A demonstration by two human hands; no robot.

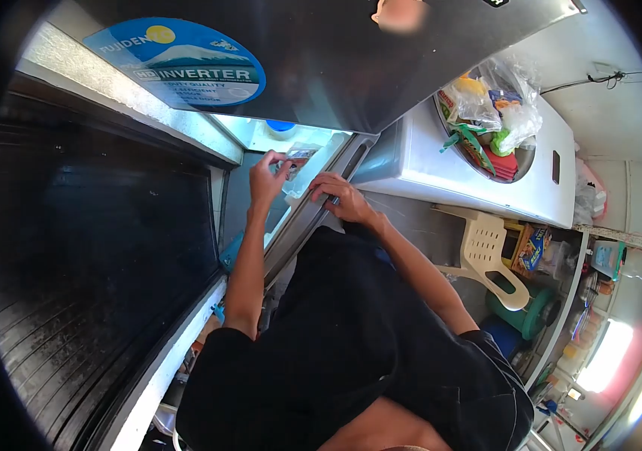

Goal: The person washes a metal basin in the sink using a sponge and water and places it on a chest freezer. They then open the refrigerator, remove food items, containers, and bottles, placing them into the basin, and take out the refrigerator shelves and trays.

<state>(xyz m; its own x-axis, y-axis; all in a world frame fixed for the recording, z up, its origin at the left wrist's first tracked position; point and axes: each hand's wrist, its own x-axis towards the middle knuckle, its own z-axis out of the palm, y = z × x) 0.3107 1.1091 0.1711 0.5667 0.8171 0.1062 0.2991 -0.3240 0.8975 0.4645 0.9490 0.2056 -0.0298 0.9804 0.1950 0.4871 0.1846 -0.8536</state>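
Observation:
The lower refrigerator door point(285, 252) stands ajar, and light shines from the compartment inside. My left hand point(267, 179) reaches into the gap, thumb and fingers pinched at the edge of a small clear plastic packet point(300, 156). What the packet contains is too small to make out. Around it is the pale inner door shelf point(328, 154). My right hand point(340, 197) curls its fingers over the top edge of the door. A blue-lidded container point(281, 128) shows deeper inside the refrigerator.
Above the gap is the dark upper refrigerator door point(321, 60). A white appliance point(441, 161) at the right bears a round tray point(525, 165) with plastic bags and food packs. Beyond are a beige plastic chair point(486, 244) and shelves; a dark panel point(103, 233) stands at the left.

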